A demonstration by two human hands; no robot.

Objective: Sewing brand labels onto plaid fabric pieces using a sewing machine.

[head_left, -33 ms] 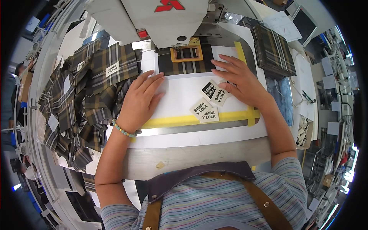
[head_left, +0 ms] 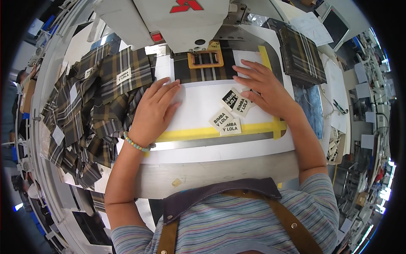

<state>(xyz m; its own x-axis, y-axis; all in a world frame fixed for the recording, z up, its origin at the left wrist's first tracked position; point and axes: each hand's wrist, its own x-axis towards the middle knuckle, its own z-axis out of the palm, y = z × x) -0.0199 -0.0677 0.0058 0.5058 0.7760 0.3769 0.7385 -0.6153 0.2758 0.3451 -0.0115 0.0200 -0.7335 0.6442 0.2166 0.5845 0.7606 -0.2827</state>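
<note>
A dark plaid fabric piece [head_left: 182,70] lies flat beneath the sewing machine head [head_left: 182,23], with an orange clamp frame [head_left: 192,64] pressed over it. My left hand [head_left: 155,111] rests palm down by the piece's lower left corner, fingers stretched out, fingertips at its edge. On the other side, my right hand [head_left: 265,92] lies with spread fingers, their tips close to the fabric's right edge. Several woven labels [head_left: 220,120] are scattered on the white sheet [head_left: 194,101], one dark and the others cream; some sit partly under my right hand.
A loose heap of plaid pieces [head_left: 105,110], some with cream labels, covers the left side. At the back right stands a neat plaid stack [head_left: 302,57]. Thread snips [head_left: 340,107] and a box of labels [head_left: 336,146] are farther right. Yellow tape [head_left: 186,134] crosses the sheet's front.
</note>
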